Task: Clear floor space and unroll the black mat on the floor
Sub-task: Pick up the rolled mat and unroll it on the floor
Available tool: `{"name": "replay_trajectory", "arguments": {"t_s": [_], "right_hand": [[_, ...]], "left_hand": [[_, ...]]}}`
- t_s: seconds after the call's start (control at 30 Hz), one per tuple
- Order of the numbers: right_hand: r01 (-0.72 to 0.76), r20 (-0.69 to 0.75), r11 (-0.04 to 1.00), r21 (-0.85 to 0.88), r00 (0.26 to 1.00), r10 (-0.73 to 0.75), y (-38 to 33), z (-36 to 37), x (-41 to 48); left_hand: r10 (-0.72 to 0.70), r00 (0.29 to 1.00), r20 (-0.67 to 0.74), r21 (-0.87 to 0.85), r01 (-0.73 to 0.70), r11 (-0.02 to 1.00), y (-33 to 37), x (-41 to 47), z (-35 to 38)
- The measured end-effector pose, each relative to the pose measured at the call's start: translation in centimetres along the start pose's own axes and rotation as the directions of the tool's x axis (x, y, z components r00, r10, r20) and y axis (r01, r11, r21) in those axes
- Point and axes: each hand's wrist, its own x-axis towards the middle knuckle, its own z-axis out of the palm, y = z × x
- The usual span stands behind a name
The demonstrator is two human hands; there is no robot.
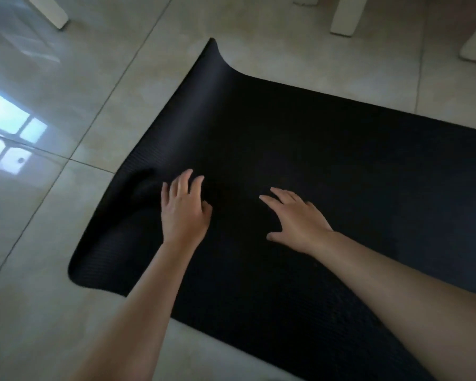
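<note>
The black mat lies spread over the pale tiled floor and runs out of view to the right. Its left end still curls upward, with a raised corner at the top and a rounded lip at the lower left. My left hand rests palm down near that curled end, fingers spread on the ribbed surface. A little to the right, my right hand also lies flat on the mat with its fingers apart. Neither hand holds anything.
White furniture legs stand beyond the mat at the top right, and another white leg at the top left. A bright window reflection shines on the glossy tiles at the left.
</note>
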Motion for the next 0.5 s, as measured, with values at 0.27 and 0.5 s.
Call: {"name": "replay_trajectory", "arguments": {"t_s": [0.27, 0.5], "right_hand": [[-0.147, -0.053, 0.987, 0.069, 0.987, 0.151, 10.0, 5.0, -11.5], [-0.224, 0.018, 0.974, 0.043, 0.975, 0.224, 17.1, 9.2, -22.3]], "left_hand": [[0.510, 0.803, 0.307, -0.174, -0.480, 0.860, 13.6, -10.5, 5.3], [0.666, 0.663, 0.343, -0.198, -0.642, 0.741, 24.2, -15.7, 7.2]]}}
